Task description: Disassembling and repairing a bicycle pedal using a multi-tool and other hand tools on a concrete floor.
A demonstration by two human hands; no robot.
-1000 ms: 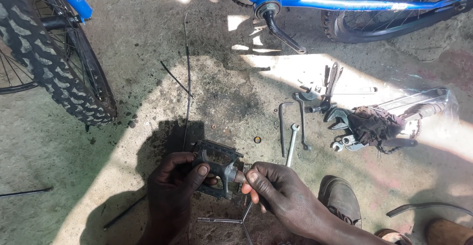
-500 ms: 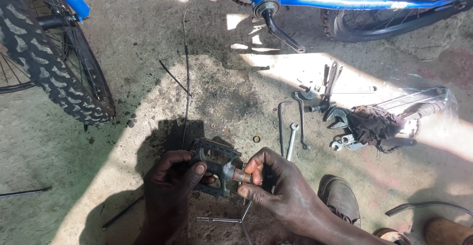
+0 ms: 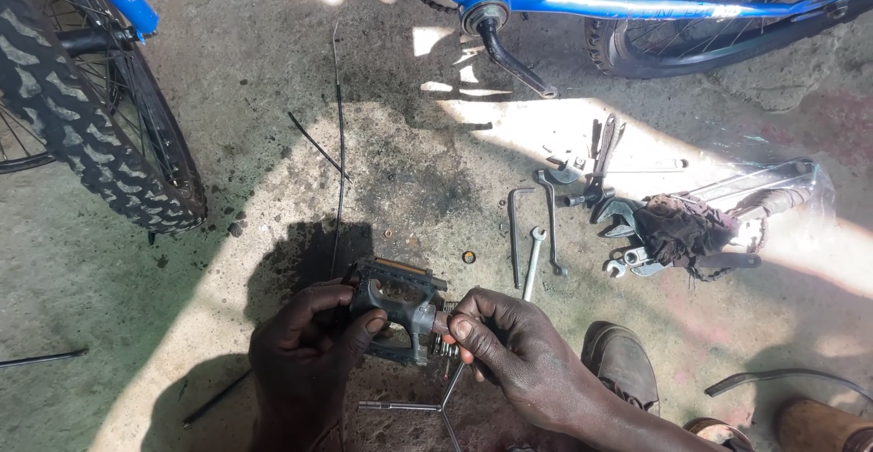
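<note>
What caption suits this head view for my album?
Left hand holds a bicycle pedal while right hand pinches its axle end, spanners nearby.

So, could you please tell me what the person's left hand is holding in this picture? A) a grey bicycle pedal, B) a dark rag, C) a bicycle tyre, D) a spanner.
A: the left hand grips the grey bicycle pedal by its body, while the right hand pinches at the pedal's axle end; the spanners and the dark rag lie untouched on the concrete floor.
</note>
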